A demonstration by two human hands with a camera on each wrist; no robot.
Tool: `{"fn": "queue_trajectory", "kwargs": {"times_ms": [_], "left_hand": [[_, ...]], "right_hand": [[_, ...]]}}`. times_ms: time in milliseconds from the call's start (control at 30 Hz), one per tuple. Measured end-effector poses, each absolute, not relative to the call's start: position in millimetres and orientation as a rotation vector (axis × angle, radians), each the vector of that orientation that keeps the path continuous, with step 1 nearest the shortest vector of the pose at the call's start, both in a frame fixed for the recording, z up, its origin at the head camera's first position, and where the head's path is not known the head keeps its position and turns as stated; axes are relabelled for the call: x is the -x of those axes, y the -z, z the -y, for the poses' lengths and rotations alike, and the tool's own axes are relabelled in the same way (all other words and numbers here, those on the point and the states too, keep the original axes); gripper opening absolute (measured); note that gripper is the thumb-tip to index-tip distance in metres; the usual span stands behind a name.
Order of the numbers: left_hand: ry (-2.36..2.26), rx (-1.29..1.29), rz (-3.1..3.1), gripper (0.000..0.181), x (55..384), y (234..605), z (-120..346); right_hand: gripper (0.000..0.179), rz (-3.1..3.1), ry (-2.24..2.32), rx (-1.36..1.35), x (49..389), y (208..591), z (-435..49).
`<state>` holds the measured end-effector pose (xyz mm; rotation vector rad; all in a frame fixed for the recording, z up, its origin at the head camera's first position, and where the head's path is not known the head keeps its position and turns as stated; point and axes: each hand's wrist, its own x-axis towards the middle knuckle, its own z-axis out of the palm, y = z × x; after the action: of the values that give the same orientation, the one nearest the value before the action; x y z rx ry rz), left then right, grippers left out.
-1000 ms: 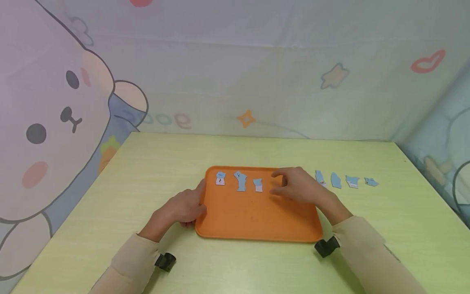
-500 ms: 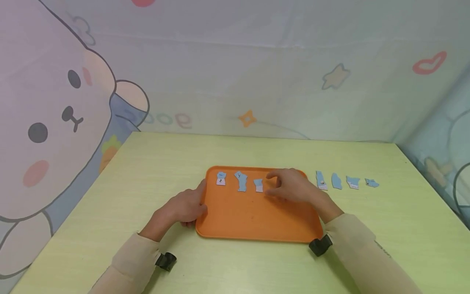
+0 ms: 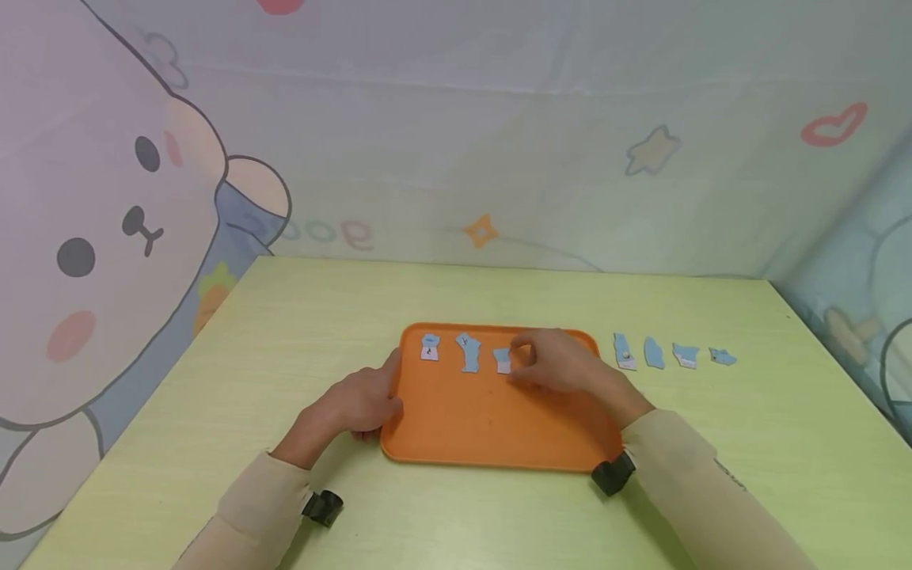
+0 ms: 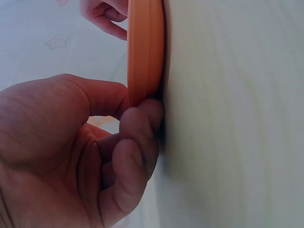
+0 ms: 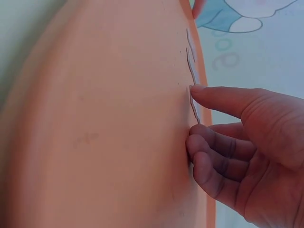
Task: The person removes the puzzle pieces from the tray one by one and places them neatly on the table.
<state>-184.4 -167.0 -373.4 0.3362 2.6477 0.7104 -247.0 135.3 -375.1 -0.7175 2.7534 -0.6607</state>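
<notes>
An orange tray (image 3: 492,431) lies on the table, with several flat blue-and-white puzzle pieces in a row near its far rim. My left hand (image 3: 365,400) grips the tray's left edge; in the left wrist view its fingers (image 4: 137,128) curl at the underside. Over the right half of the tray, my right hand (image 3: 559,360) has thumb and fingertips spread around the right end of the third puzzle piece (image 3: 502,361). Edge-on in the right wrist view, that piece lies between thumb and fingers. Further left are the tall blue puzzle piece (image 3: 470,354) and the leftmost puzzle piece (image 3: 430,346).
To the right of the tray several more pieces lie in a row on the pale green table (image 3: 342,309), including a narrow piece (image 3: 622,348) and a small blue piece (image 3: 722,356). A printed cloth backdrop (image 3: 427,119) stands behind the table.
My right hand has moved left across the tray, from beside the third puzzle piece to right at its edge. My left hand stays on the tray's edge; the pieces have not visibly shifted.
</notes>
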Motion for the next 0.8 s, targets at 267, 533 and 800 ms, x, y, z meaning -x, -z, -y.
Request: {"fn": "queue_trajectory", "kwargs": {"times_ms": [267,533,800], "left_hand": [[-0.709,-0.336,-2.655,0.056,184.1,373.8,167.6],[-0.720,-0.350,-2.655,0.058,183.1,373.3,167.7],[-0.722,-0.356,-2.655,0.060,182.9,373.0,167.4]], "right_hand": [[0.046,-2.719,0.621,0.674,248.6,373.6,-131.9],[0.049,-2.717,0.603,0.675,250.4,374.1,-128.6],[0.046,-2.698,0.646,0.675,250.3,374.1,-129.8]]}}
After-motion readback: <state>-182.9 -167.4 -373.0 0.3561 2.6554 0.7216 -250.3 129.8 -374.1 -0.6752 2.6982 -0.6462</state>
